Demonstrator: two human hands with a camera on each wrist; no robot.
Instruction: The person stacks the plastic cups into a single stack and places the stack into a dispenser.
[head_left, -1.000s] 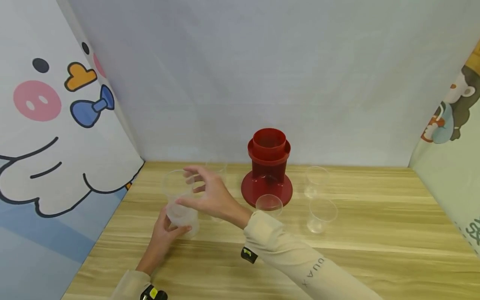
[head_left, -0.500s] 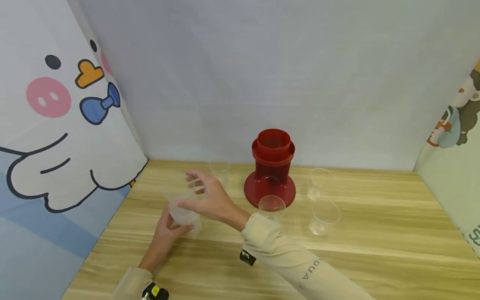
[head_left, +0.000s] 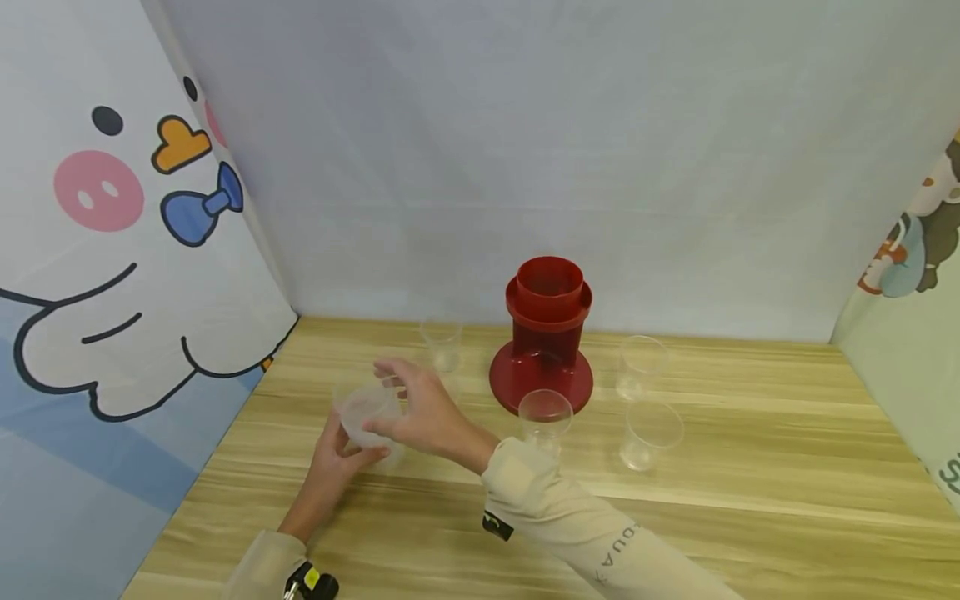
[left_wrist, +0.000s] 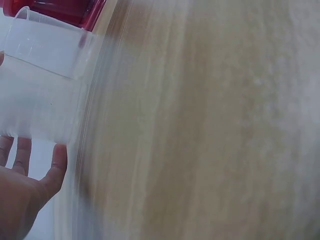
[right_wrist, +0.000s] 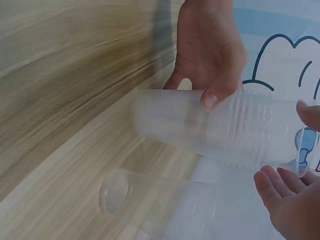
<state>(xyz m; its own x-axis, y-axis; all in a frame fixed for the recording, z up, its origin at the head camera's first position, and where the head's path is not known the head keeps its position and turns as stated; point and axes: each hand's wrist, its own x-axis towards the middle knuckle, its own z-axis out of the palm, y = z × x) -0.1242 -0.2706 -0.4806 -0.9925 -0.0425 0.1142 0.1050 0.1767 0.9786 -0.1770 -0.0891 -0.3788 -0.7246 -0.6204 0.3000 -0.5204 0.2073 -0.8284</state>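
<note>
My left hand (head_left: 337, 457) grips a nested stack of clear plastic cups (right_wrist: 175, 117) low on its side, at the left of the table. The stack stands upright, and its several rims show as close rings in the right wrist view. The thumb and fingers of my right hand (head_left: 427, 412) hold the uppermost plastic cup (right_wrist: 282, 125) from either side of its rim. That cup sits nested in the stack, with its rim end standing above the other rims. In the left wrist view, the fingertips of the left hand (left_wrist: 25, 195) touch the stack's wall.
A red two-tiered stand (head_left: 547, 362) with a round base is at the table's back middle. Single clear cups stand around it: one back left (head_left: 442, 342), one in front (head_left: 546, 421), a back right one (head_left: 643, 367) and a front right one (head_left: 651, 435). Printed cloth walls surround the table.
My right hand has moved down, and the top cup has sunk further into the stack. The left hand keeps its grip. The head view has shifted slightly.
</note>
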